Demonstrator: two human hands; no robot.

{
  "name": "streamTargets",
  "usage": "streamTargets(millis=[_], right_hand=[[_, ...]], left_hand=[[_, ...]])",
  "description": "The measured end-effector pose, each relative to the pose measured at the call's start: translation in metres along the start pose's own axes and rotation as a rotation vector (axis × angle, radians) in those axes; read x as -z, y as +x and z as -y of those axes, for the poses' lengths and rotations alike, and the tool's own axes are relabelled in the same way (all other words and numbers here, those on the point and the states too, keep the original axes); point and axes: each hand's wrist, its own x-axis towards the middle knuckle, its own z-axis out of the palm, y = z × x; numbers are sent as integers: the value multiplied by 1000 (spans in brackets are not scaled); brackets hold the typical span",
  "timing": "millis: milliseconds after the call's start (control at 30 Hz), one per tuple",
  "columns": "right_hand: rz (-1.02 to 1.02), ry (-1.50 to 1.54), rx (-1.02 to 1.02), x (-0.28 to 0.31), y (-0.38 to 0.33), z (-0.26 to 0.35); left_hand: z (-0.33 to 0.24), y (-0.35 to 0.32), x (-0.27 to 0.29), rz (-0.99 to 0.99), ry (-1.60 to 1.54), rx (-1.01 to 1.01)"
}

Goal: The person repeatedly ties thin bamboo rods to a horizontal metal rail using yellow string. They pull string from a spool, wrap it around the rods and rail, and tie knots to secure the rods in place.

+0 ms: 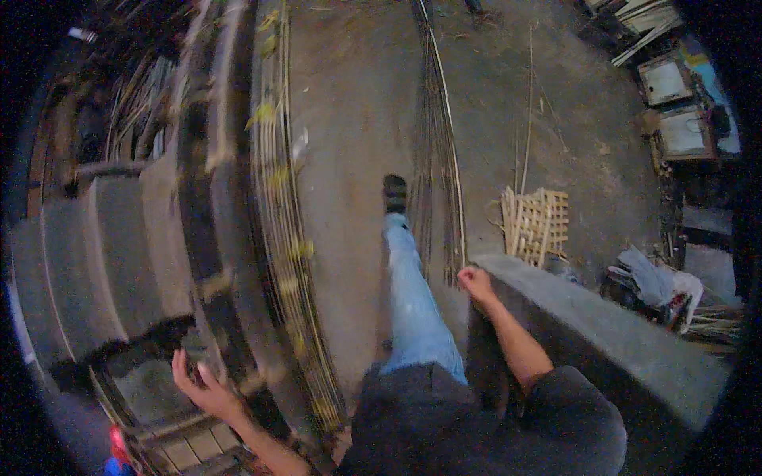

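My left hand (204, 386) is raised at the lower left with fingers apart, against a long dark pole (198, 238) that is blurred by motion. Right of it runs a long bundle of thin bamboo strips (286, 238) with yellowish leaves. My right hand (476, 282) is curled into a fist and rests on the near corner of a grey concrete ledge (603, 325). Between the hands, my leg in light blue jeans (409, 301) stretches forward, ending in a dark shoe (394, 193) on the dirt floor.
A second bundle of thin strips (440, 159) lies on the floor ahead of the shoe. A small woven bamboo lattice (538, 222) leans by the ledge. Grey steps (103, 254) rise at left. Boxes (675, 103) and crumpled cloth (655, 282) sit at right.
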Motion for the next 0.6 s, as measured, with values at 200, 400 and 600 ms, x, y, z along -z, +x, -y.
streamTargets(millis=[200,400,600], right_hand=[[-44,-193,-309,-102,282,-108],[-305,-298,-281,-31,578,-139],[-443,-601,-386,1,734,-159]], left_hand=[[-210,139,-186,339,-110,625],[-214,184,-346,240,916,-193],[-217,214,-456,319,885,-322]])
